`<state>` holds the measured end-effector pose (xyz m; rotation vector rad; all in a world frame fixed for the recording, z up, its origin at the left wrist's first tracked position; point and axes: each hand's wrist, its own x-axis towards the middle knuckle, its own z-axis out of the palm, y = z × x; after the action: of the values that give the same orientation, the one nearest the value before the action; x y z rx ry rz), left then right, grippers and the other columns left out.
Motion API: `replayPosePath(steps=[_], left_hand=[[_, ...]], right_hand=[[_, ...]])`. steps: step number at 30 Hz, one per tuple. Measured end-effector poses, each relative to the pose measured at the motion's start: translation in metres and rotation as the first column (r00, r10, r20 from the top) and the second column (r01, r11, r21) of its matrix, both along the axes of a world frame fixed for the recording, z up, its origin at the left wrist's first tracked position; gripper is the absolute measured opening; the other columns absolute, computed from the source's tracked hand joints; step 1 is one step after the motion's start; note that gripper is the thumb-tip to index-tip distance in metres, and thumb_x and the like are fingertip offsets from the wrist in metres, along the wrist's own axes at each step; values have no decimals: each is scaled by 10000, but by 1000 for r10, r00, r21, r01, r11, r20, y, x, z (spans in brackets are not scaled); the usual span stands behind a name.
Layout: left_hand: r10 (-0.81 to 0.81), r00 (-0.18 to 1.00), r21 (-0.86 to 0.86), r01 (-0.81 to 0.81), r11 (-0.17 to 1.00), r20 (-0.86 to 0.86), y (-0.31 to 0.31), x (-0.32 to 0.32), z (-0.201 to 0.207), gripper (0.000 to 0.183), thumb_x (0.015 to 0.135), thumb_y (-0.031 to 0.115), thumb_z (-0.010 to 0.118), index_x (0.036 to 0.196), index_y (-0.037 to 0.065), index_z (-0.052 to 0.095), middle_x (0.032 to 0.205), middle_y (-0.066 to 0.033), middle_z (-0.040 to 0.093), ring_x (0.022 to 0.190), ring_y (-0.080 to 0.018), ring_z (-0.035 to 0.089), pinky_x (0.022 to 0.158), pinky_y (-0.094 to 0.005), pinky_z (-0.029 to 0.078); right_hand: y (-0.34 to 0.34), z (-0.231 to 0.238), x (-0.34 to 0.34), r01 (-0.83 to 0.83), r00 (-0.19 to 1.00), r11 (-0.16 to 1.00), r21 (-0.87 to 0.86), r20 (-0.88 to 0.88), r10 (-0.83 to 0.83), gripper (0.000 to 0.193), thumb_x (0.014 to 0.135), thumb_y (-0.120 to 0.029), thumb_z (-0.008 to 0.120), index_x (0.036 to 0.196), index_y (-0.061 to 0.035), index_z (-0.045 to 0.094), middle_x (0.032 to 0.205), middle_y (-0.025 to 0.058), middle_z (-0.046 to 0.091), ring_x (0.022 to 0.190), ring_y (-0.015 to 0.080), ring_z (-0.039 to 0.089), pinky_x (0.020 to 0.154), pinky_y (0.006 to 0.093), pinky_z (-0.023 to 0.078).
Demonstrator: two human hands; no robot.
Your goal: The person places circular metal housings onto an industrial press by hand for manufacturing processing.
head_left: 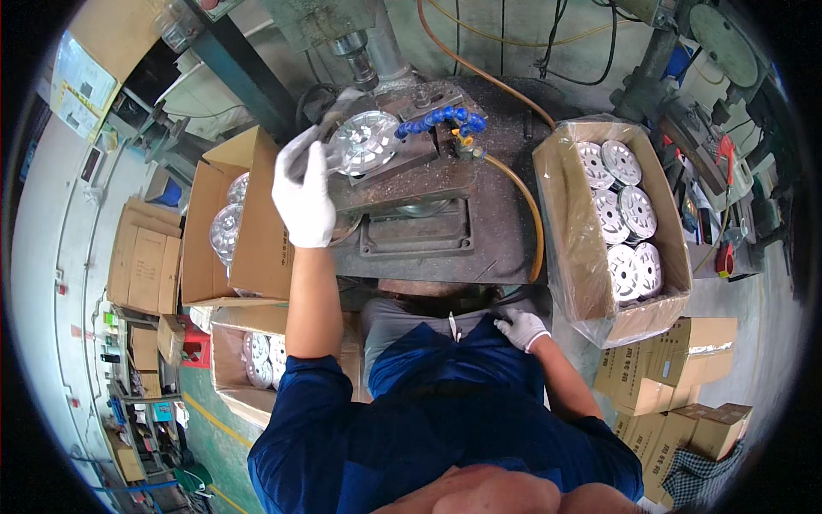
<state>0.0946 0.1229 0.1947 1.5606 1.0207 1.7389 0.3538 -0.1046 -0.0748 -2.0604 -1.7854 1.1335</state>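
Observation:
My left hand [306, 193], in a white glove, is raised at the left side of a drill press. Its thumb and fingers are curved and apart, close to the left edge of a round, slotted metal disc [366, 142]. A grey smear lies by the fingertips, so contact with the disc cannot be made out. The disc rests on the press fixture [402, 171], below and right of the spindle [355, 60]. A blue jointed coolant hose [441, 120] reaches to its right edge. My right hand [522, 331], also gloved, lies loosely open on my thigh, holding nothing.
Open cartons of similar discs stand on both sides: a right carton [561, 257] in plastic wrap, a left carton [265, 244] and a lower-left carton [235, 317]. An orange air hose [531, 214] curves over the metal worktable [505, 248]. Closed boxes [676, 360] are stacked lower right.

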Motion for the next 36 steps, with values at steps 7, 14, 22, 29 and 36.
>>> replayPosePath(steps=[7,14,22,29,36], left_hand=[[11,990,-64,-20,998,-144,7,-9,-21,241,902,115,596,1110,-7,601,1003,-81,640,820,-106,612,702,-237,505],[-92,995,-49,90,995,-27,-1,6,-13,262,877,84,606,1113,-31,590,1080,-110,637,989,-146,597,896,-283,457],[209,972,92,-219,971,107,-40,-50,-15,272,908,63,547,1153,-55,538,950,-149,633,753,-159,640,692,-266,518],[355,926,-349,-294,890,125,-40,-127,-124,247,878,63,583,1105,-36,591,957,-97,643,730,-113,607,663,-240,516],[263,947,-619,-95,779,186,-4,-146,-266,420,889,152,610,1294,96,512,1060,-61,628,658,-109,583,585,-233,482]], right_hand=[[0,-15,3,-16,1000,1000,-5,8,16,467,869,-432,532,1113,-40,602,1013,268,619,987,402,589,860,450,457],[0,-2,-1,-9,1000,1000,-12,13,10,476,864,-439,539,1123,-45,600,1016,266,621,995,401,588,870,445,456],[-5,10,1,-12,997,997,-72,76,17,477,873,-435,518,1133,-42,599,1022,264,622,1001,400,586,880,444,453],[4,-3,2,-48,997,999,-24,58,49,463,865,-413,568,1114,-24,603,1012,272,620,1002,399,585,860,429,461],[11,-11,-2,-46,991,999,19,130,43,506,868,-443,560,1080,16,596,1009,286,616,992,423,580,858,440,459]])
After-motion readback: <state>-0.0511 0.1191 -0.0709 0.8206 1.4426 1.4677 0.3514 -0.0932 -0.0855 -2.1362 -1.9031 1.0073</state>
